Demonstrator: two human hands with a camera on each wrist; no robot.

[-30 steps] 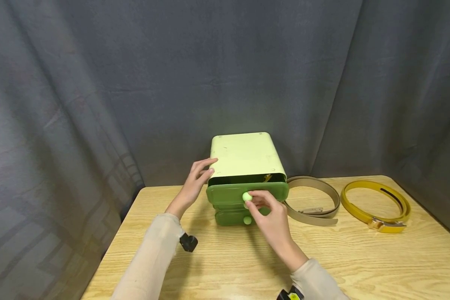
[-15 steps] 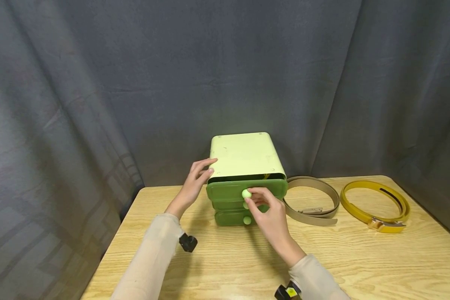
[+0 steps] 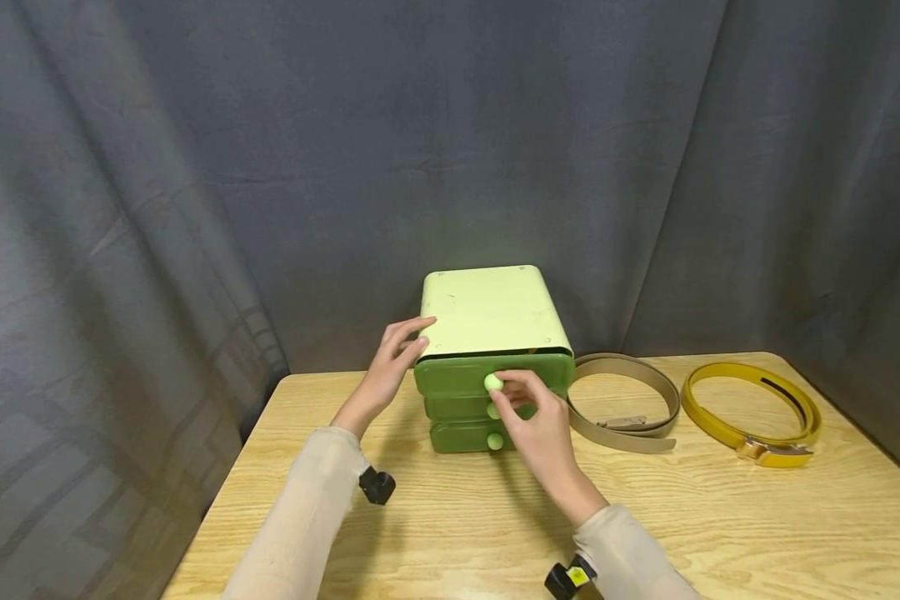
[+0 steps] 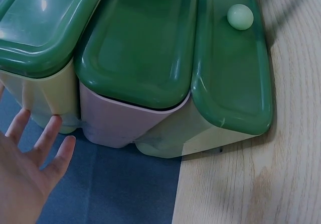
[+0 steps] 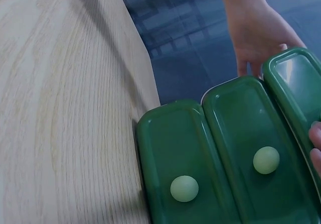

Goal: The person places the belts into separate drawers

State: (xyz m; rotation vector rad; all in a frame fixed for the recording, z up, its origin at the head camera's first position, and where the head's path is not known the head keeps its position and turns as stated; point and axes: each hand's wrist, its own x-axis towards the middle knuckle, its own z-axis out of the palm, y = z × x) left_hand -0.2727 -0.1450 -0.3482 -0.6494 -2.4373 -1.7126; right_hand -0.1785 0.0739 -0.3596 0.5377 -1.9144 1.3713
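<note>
A three-drawer box (image 3: 491, 308) with a pale yellow-green top stands on the table. Its green top drawer (image 3: 450, 377) is nearly flush, with a thin dark gap above it and a trace of something yellow inside. My right hand (image 3: 543, 433) pinches that drawer's round pale knob (image 3: 493, 382) between thumb and fingers. My left hand (image 3: 381, 371) rests against the box's left side near the top, fingers extended and spread, as the left wrist view shows. Lower down, the middle knob (image 5: 266, 160) and bottom knob (image 5: 184, 189) are untouched.
To the right of the box lie a coiled beige belt (image 3: 663, 392) and a coiled yellow belt (image 3: 810, 408) with a gold-coloured buckle. Grey curtains (image 3: 420, 150) hang behind the wooden table (image 3: 450, 533) and along both sides.
The top drawer has slid inward, narrowing the gap above it, and my right hand has moved forward with its knob. My left hand has stayed against the box.
</note>
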